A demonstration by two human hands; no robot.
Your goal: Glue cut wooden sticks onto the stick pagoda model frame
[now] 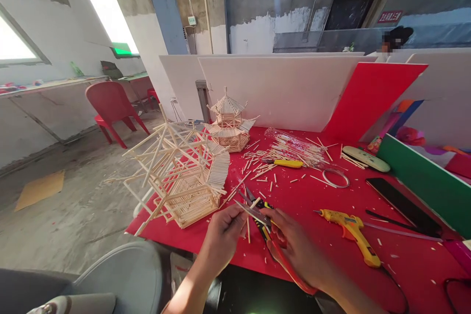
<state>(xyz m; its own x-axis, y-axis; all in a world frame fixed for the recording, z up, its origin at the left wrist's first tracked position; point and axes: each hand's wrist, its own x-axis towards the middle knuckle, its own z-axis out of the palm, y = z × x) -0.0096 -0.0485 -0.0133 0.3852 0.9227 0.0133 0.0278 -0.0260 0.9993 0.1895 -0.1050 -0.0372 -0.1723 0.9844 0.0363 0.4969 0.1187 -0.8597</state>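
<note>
My left hand (221, 238) is closed in a pinch on a thin wooden stick (252, 204), held just above the red table (405, 260). My right hand (298, 248) grips red-handled cutting pliers (270, 235), and their blades sit at the stick's end. A half-built stick model (180, 174) lies tilted at the table's left edge, close to my left hand. Behind it stands a smaller stick pagoda (228, 122).
A yellow glue gun (353, 233), a yellow utility knife (285, 163), a bag of sticks (294, 147), a tape ring (335, 177) and a dark phone (403, 206) lie on the table. White and red boards stand behind. A red chair (110, 108) is at left.
</note>
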